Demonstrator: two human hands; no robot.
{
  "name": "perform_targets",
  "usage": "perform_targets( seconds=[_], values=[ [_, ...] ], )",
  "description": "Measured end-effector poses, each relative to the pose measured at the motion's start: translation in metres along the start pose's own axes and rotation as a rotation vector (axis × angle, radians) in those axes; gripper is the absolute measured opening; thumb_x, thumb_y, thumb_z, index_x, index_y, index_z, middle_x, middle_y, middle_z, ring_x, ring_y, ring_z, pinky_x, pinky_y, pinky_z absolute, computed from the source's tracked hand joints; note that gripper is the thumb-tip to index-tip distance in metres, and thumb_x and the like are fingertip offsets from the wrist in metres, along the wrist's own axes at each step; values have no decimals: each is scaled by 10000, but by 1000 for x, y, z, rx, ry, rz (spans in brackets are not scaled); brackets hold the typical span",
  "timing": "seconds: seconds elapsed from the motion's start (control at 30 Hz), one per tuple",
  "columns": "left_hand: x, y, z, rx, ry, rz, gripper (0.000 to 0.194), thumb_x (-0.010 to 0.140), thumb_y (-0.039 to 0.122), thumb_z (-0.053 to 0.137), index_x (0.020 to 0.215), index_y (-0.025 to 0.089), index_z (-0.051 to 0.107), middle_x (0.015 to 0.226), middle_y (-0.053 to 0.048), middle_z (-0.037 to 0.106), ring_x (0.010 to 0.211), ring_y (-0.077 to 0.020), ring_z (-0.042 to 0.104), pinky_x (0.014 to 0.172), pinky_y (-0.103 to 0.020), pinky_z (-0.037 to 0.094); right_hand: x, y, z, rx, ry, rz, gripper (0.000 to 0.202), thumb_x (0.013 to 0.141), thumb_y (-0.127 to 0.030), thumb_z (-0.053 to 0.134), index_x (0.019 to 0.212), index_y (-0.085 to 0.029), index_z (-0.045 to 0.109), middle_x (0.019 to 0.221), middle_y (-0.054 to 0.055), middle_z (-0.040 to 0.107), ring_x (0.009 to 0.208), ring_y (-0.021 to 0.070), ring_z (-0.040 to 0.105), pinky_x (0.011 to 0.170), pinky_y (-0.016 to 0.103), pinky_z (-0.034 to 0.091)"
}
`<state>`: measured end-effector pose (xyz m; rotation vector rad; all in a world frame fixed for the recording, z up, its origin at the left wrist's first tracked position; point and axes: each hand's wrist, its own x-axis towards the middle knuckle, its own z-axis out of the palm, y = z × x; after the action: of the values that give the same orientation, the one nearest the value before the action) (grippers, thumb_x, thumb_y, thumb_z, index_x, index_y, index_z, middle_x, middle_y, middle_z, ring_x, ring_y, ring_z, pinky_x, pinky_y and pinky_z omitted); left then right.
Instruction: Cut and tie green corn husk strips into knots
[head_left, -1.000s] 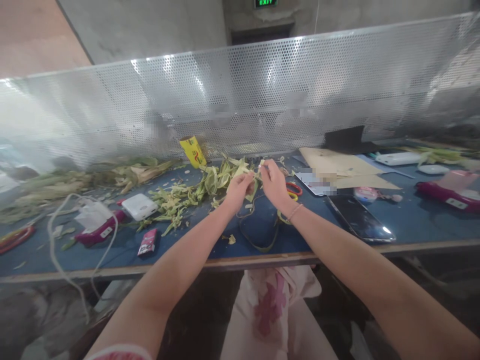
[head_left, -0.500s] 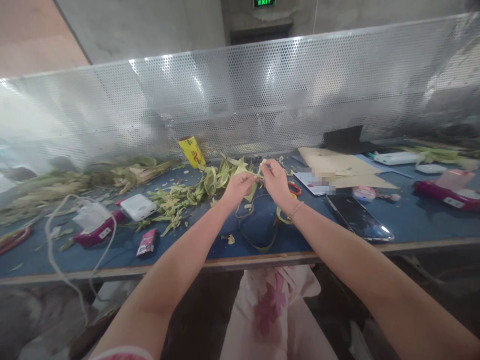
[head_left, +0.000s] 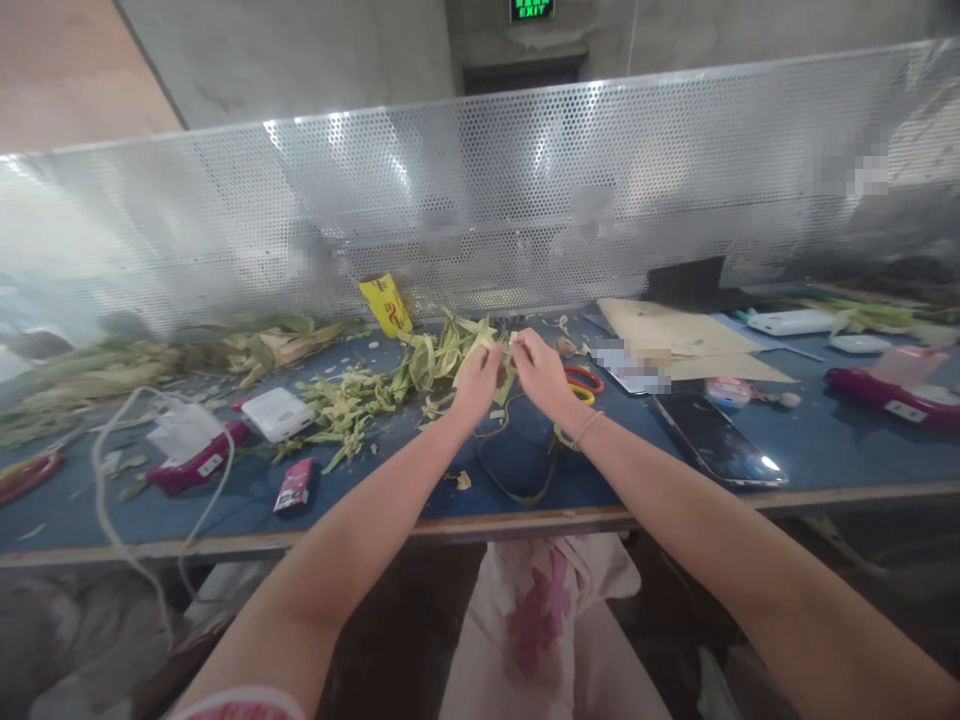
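Note:
My left hand (head_left: 477,384) is closed in a pinch over the table, at the right edge of a heap of pale green leaves (head_left: 427,362). Close beside it, my right hand (head_left: 541,374) also pinches with thumb and forefinger, and a small pale leaf strip shows at its fingertips. The fingers partly hide what lies between the hands; a narrow green piece hangs below them. Under my right wrist lie a red ring-shaped handle (head_left: 589,378) and a yellow one. A dark cord loop (head_left: 520,497) rests on the blue tabletop (head_left: 420,480) below the hands.
Left stand a white charger box (head_left: 277,413), a magenta power strip (head_left: 196,463) with a white cable, and a small pink box (head_left: 294,486). A yellow packet (head_left: 385,304) leans near the perforated metal screen (head_left: 300,210). Right lie brown paper (head_left: 675,335) and a black phone (head_left: 718,437).
My hands have drawn slightly apart and turned, with the knuckles more upward. The left hand moved a little; the right wrist shifted down, showing more of the red handle.

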<state>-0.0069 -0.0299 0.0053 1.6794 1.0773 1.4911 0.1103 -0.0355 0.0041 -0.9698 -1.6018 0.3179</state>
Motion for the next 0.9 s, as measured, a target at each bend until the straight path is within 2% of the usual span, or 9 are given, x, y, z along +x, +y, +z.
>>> perform_targets(
  seconds=[0.13,0.27,0.43,0.6,0.73,0.9],
  values=[
    [-5,7,-2,164,92,82,389,853,433,497,572,196,371,484,44,370,486,-95,354,517,-254,266,-3,-4,2,-49,-8,-94,172,871,-343,387,772,-221,455,656,-19,476,593,134,443,620,266,349],
    [-8,15,-3,202,166,165,366,834,338,544,568,195,337,526,40,353,533,-104,350,545,-259,260,-3,-9,2,14,21,-87,174,864,-339,384,773,-218,471,712,1,501,671,148,467,658,265,366],
    [-10,18,-2,165,159,173,314,855,364,501,610,193,404,553,28,389,561,-110,391,571,-258,301,-1,-15,2,82,98,3,161,831,-337,413,736,-215,462,698,-2,487,708,153,465,653,263,370],
    [-9,13,-2,114,140,170,331,832,432,522,623,195,424,530,40,371,527,-100,376,549,-252,295,3,-11,4,175,124,99,158,805,-348,455,721,-215,472,640,-29,446,606,126,412,585,256,355],
    [-7,9,-2,73,101,139,336,827,464,521,641,198,433,496,53,347,483,-92,358,512,-249,281,3,-6,7,293,112,208,168,801,-379,483,737,-225,463,550,-61,343,485,103,317,473,248,279],
    [-6,8,-3,-6,49,56,321,840,481,495,692,198,463,446,77,290,404,-77,299,459,-242,246,2,-1,8,384,86,222,183,818,-410,468,776,-235,433,529,-79,290,436,90,277,428,243,232]
  ],
)
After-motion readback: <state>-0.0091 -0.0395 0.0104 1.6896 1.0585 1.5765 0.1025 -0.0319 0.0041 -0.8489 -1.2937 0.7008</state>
